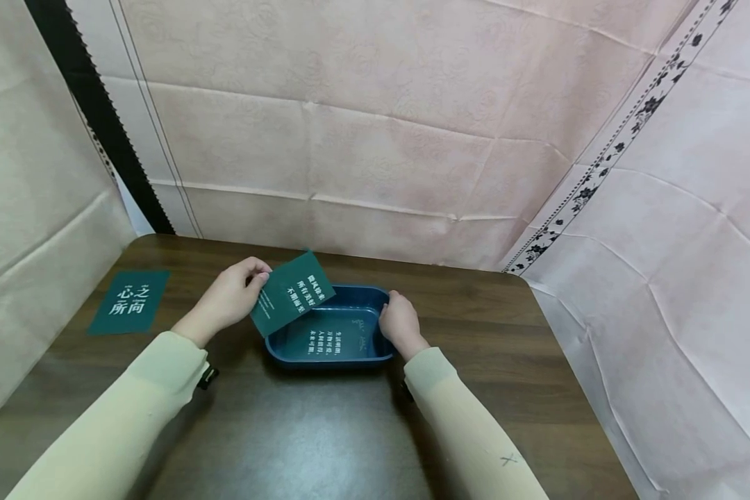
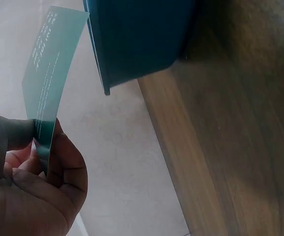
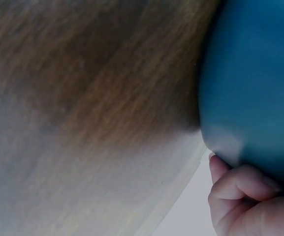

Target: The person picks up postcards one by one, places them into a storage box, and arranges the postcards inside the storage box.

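Note:
My left hand (image 1: 237, 295) pinches a dark green card (image 1: 294, 292) with white printed characters by its left corner. The card is tilted above the left side of a blue rectangular tray (image 1: 331, 363) and overlaps it in the head view. In the left wrist view, thumb and fingers grip the card's (image 2: 55, 69) lower end, and the tray's outer wall (image 2: 137, 44) stands beyond it. Another green card (image 1: 344, 337) with white text lies inside the tray. My right hand (image 1: 402, 323) grips the tray's right end, its fingers (image 3: 247, 182) curled at the rim.
A third green card (image 1: 130, 302) with large white characters lies flat at the table's left side. The brown wooden table (image 1: 275, 430) ends at light cloth hangings (image 1: 350, 139) behind and on both sides.

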The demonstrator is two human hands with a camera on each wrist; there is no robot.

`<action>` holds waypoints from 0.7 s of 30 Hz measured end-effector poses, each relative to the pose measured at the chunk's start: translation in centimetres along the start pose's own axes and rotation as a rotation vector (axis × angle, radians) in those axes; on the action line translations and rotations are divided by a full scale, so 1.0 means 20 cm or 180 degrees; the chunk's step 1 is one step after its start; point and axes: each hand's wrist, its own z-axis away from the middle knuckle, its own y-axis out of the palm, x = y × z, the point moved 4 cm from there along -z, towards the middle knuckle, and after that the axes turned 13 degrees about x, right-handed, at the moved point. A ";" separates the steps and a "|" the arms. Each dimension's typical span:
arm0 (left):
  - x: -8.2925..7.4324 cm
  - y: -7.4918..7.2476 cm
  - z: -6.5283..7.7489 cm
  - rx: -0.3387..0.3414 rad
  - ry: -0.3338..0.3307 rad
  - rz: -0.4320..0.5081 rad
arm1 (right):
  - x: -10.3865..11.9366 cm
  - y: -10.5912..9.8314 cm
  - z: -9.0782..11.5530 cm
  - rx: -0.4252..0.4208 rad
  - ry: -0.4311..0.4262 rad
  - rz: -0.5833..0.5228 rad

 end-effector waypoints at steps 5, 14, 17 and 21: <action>-0.04 0.04 -0.02 0.0015 -0.0020 0.0076 | 0.00 0.01 0.00 0.0015 0.0012 0.0003; -0.08 0.11 -0.07 -0.0070 0.0003 0.0119 | -0.01 0.01 0.00 0.0032 0.0019 -0.0013; -0.08 0.13 -0.08 -0.0015 -0.0001 0.0090 | -0.01 0.01 -0.01 0.0016 0.0025 -0.0010; -0.09 0.16 -0.09 0.0071 0.0034 0.0049 | 0.00 0.01 0.00 0.0001 0.0026 -0.0013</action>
